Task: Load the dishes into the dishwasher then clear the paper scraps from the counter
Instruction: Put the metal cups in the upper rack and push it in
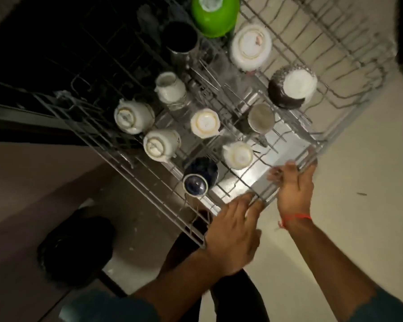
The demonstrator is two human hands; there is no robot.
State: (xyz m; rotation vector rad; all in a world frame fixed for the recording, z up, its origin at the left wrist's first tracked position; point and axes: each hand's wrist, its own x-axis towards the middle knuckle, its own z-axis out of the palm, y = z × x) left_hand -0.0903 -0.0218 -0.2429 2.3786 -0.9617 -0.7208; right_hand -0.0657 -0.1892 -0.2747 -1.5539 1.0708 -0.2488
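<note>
My left hand (233,231) and right hand (293,187) both sat on the front rail of the pulled-out rack (261,198), fingers hooked over the wire — blurred, so grip was hard to confirm. The rack looked stiff and heavy with load; the rail was the place to hold. Beyond were upturned cups (159,145), fragile and prone to rattle, then a far green bowl (215,16) — light plastic.

Views: we have one, a wide-angle camera worn on the head.
Facing: we look forward and steeply down onto the pulled-out grey wire dishwasher rack (261,196), the pale tiled floor (363,173) beneath.
Nearness: close; our forearms enter from the bottom edge.
Framing: the rack runs diagonally, tilted in view.
Overlap: none; no second view.
</note>
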